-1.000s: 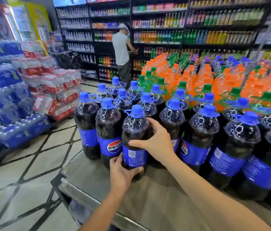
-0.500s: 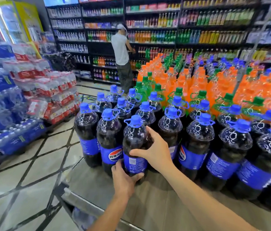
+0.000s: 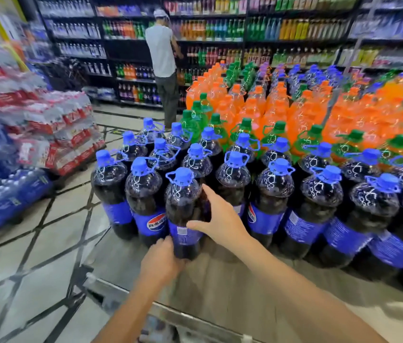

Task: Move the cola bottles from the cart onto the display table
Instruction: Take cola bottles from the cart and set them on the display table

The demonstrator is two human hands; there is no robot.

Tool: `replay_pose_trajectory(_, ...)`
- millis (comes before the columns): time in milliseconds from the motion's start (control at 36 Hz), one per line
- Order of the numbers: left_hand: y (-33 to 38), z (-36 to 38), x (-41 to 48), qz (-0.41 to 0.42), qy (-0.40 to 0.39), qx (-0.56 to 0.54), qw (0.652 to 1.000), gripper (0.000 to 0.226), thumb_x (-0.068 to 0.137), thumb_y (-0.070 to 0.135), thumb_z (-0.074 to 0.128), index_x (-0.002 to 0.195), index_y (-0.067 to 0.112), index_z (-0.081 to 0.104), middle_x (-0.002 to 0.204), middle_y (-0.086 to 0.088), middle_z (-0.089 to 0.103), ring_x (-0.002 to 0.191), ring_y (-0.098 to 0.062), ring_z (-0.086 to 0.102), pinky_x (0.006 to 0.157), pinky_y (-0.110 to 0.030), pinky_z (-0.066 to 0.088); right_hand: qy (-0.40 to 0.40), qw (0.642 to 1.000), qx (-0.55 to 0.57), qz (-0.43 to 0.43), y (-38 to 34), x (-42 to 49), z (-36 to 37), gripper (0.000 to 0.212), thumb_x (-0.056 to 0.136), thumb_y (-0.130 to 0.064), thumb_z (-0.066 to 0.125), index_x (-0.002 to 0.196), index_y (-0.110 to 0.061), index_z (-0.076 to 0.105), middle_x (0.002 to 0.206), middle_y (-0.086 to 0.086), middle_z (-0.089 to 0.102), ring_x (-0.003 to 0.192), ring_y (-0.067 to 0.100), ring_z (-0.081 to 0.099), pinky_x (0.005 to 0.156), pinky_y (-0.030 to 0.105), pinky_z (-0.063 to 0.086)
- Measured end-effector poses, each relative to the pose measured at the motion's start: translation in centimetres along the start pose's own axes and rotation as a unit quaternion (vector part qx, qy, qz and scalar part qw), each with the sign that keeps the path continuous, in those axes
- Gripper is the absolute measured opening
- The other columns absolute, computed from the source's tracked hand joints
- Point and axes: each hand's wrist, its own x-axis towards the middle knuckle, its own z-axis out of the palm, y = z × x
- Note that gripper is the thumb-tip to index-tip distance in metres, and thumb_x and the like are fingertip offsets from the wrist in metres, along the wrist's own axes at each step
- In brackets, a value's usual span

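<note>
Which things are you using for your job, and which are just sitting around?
Job: held cola bottle, left hand, right hand, table, cola rows.
Just around: orange bottles, green bottles, water packs, shelves, person.

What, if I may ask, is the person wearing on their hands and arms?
Nothing that shows. The left hand and right hand are bare, without gloves or visible rings. The left forearm and right forearm are bare too: no sleeve, watch or bracelet is in view.
</note>
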Motion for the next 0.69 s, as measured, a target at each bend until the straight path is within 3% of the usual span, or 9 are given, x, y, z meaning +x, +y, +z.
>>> replay_pose_trajectory(56,0.0,-1.1,-0.9,0.022,-0.009,0.068,0.997,0.052,0.080,0.055,0.068,0.116,0.019,0.059,0.116,-0.005,0.066,0.109,-0.029,0.064,0.084,-0.040,0.055,-0.010,0.997,-0.075,-0.008,0.2,-0.9,-0.7,0.098,0.092,-0.044,0.077,0.166,-0.024,0.017,0.165,-0.003,0.038,0.150,0.021,0.039,0.116,0.043,0.041)
replay_pose_trajectory(139,0.9,-2.1,-2.6,0.062,0.005,0.145,0.987,0.047,0.088,0.051,0.062,0.123,0.021,0.055,0.121,-0.005,0.060,0.113,-0.028,0.061,0.089,-0.041,0.053,-0.029,0.977,-0.209,-0.022,1.0,-2.9,-1.6,0.072,0.099,-0.044,0.064,0.159,-0.024,0.030,0.151,0.002,0.052,0.137,0.028,0.052,0.102,0.045,0.050)
replay_pose_trajectory(278,4.7,-2.2,-6.1,0.126,0.006,0.229,0.965,0.044,0.090,0.042,0.057,0.129,0.023,0.052,0.127,-0.003,0.059,0.117,-0.028,0.059,0.090,-0.038,0.050,-0.038,0.921,-0.384,-0.059,3.0,-8.4,-4.0,0.036,0.103,-0.038,0.054,0.131,-0.016,0.055,0.131,0.007,0.062,0.122,0.031,0.059,0.093,0.043,0.048)
replay_pose_trajectory(417,10.7,-0.2,-11.0,0.191,-0.008,0.274,0.943,0.045,0.095,0.047,0.055,0.130,0.019,0.051,0.128,-0.005,0.057,0.121,-0.028,0.057,0.093,-0.041,0.049,-0.034,0.897,-0.439,-0.023,6.5,-15.8,-7.6,0.037,0.103,-0.035,0.052,0.132,-0.013,0.055,0.130,0.010,0.061,0.120,0.034,0.060,0.091,0.042,0.047)
replay_pose_trajectory(528,15.7,2.8,-15.3,0.242,-0.024,0.278,0.929,0.050,0.096,0.050,0.056,0.135,0.020,0.048,0.134,-0.005,0.055,0.126,-0.026,0.055,0.099,-0.041,0.048,-0.031,0.894,-0.445,0.042,10.0,-22.6,-10.5,0.033,0.099,-0.029,0.062,0.129,-0.016,0.054,0.127,0.007,0.061,0.118,0.030,0.061,0.089,0.038,0.047)
replay_pose_trajectory(583,18.1,4.4,-17.5,0.268,-0.042,0.271,0.924,0.054,0.096,0.049,0.056,0.139,0.020,0.047,0.137,-0.005,0.054,0.128,-0.027,0.053,0.103,-0.041,0.048,-0.023,0.893,-0.442,0.080,11.5,-26.6,-11.9,0.033,0.091,-0.022,0.071,0.121,-0.015,0.060,0.117,0.008,0.064,0.110,0.032,0.066,0.084,0.039,0.051)
replay_pose_trajectory(667,21.9,7.1,-21.0,0.311,-0.068,0.237,0.918,0.056,0.095,0.049,0.057,0.141,0.019,0.048,0.141,-0.006,0.053,0.131,-0.027,0.052,0.107,-0.041,0.044,0.034,0.904,-0.409,0.123,13.5,-32.9,-14.3,0.043,0.053,-0.030,0.097,0.083,-0.015,0.070,0.079,0.006,0.066,0.072,0.029,0.073,0.055,0.034,0.054)
replay_pose_trajectory(694,23.3,8.0,-22.2,0.328,-0.076,0.227,0.914,0.056,0.095,0.048,0.058,0.142,0.019,0.048,0.142,-0.006,0.053,0.132,-0.028,0.051,0.108,-0.041,0.043,0.031,0.903,-0.405,0.144,13.9,-35.1,-15.2,0.043,0.059,-0.035,0.095,0.090,-0.016,0.071,0.086,0.006,0.068,0.079,0.028,0.073,0.059,0.034,0.055)
